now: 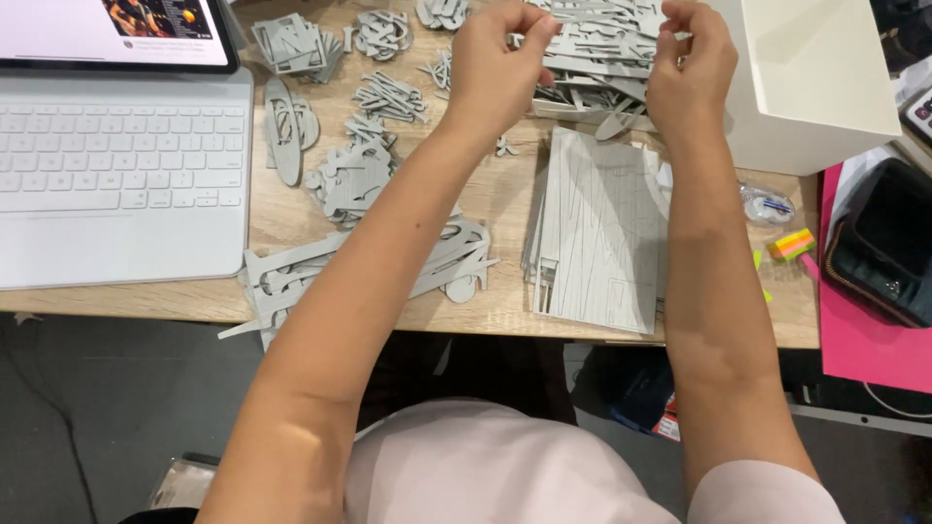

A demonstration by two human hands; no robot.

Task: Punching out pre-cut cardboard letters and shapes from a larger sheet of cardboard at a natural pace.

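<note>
— Grey card everywhere: what lies left on the desk [505, 209]?

— A white laptop [121, 155], then sorted heaps of cut-out pieces [354, 175], kept in reach.

— And the hands?

— The left hand [495, 63] and right hand [689, 68] meet over the far pile of cut card [597, 53], fingers of both pinched shut on one piece, lifting it clear. A stack of scored sheets [602, 233] lies below; a white box [811, 87] stands right.

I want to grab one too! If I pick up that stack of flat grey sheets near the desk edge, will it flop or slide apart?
The grey sheets look thin and flat, probably stiff card, so likely little flop. They lie loosely fanned, so they may slide apart. Cut lines run through them, so pieces might pop out.
</note>
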